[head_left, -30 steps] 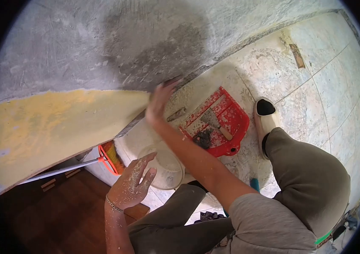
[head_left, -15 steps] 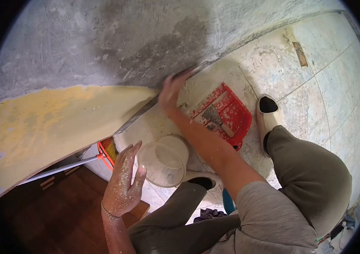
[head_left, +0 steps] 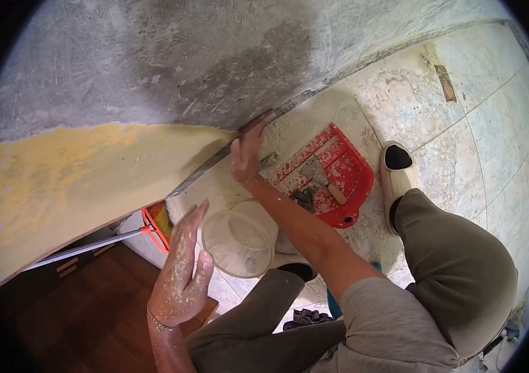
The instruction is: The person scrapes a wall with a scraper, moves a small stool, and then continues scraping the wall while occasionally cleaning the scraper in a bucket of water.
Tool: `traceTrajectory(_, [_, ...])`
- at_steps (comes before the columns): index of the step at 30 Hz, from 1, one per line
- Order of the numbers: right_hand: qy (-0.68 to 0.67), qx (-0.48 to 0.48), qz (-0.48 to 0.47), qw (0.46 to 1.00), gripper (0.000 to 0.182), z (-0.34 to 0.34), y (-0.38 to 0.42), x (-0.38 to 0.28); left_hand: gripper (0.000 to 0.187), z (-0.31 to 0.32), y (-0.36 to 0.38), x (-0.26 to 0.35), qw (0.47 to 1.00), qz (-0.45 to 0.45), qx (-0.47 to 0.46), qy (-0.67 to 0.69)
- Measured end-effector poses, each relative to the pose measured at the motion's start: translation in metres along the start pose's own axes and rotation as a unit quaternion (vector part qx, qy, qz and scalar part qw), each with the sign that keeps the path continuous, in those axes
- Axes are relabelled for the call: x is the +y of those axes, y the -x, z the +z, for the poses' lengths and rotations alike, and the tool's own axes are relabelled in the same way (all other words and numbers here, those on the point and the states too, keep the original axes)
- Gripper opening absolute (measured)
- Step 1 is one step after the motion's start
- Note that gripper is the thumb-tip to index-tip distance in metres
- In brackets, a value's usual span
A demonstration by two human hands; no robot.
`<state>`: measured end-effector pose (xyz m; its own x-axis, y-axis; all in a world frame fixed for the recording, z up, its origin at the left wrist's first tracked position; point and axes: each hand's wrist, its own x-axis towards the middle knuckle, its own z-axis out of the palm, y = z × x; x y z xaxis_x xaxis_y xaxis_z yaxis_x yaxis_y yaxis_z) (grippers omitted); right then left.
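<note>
My right hand (head_left: pixel 249 154) reaches to the foot of the wall, its fingers stretched along the corner where the wall (head_left: pixel 214 68) meets the floor. Nothing shows in it; whether the fingertips touch the wall is hard to tell. My left hand (head_left: pixel 182 280), flecked with white plaster, is held up with straight fingers and the thumb apart, holding nothing. Beside my right forearm lies a red dustpan (head_left: pixel 359 180) smeared with plaster. A putty knife (head_left: pixel 337 194) with a pale handle rests in it, near a dark grey lump (head_left: pixel 305 197).
A translucent plastic bucket (head_left: pixel 237 244) stands between my left hand and right arm. A broom (head_left: pixel 158 229) with an orange head leans at the left. My pale shoe (head_left: pixel 395 177) is on the tiled floor (head_left: pixel 445 149), right of the dustpan. Dark crumpled material (head_left: pixel 306 317) lies below.
My right hand has drawn slightly down and left along the wall's foot, its fingers still extended. My left hand stays almost in place. The view has shifted a little.
</note>
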<state>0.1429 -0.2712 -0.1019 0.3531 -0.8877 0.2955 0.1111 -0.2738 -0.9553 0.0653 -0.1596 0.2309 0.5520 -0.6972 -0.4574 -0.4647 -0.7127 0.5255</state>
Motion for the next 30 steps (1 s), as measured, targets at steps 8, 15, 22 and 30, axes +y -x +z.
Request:
traceTrajectory(8, [-0.038,0.127,-0.013,0.991,0.067,-0.007,-0.059,0.001,0.058,-0.005,0.017,-0.017,0.994,-0.074,0.081,-0.009])
traceTrajectory(15, [0.025,-0.040,-0.052,0.998,0.078,-0.015,-0.021,-0.005,0.060,-0.005,0.025,-0.015,0.997,-0.037,0.044,0.054])
traceTrajectory(22, [-0.119,0.014,-0.065,0.991,0.077,0.026,0.014,-0.083,0.062,-0.005,0.016,-0.003,0.994,-0.012,0.106,0.003])
traceTrajectory(30, [-0.116,0.111,0.090,0.983,0.084,0.021,-0.040,-0.021,0.064,-0.006,0.018,-0.008,0.992,-0.050,0.103,0.054])
